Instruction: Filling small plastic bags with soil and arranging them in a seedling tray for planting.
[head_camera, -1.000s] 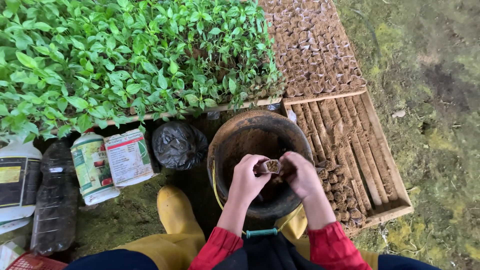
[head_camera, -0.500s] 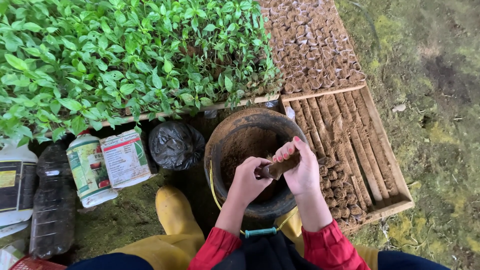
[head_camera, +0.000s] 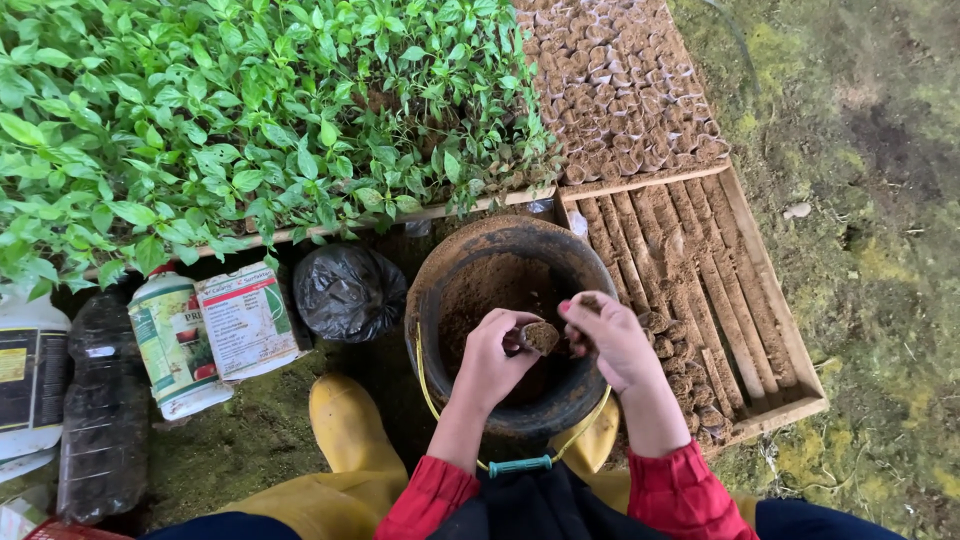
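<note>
Above the yellow boots (head_camera: 345, 430), the left hand (head_camera: 495, 360) pinches a small soil-filled cup (head_camera: 541, 336) over the dark bucket (head_camera: 470, 255) of soil, and the right hand (head_camera: 610, 340), fingers curled loosely, touches it from the right.

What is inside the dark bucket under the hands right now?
The dark bucket holds loose brown soil, heaped against its far wall. The left hand holds a small soil-filled pot above it. Both hands cover the near part; the bottom is hidden.
</note>
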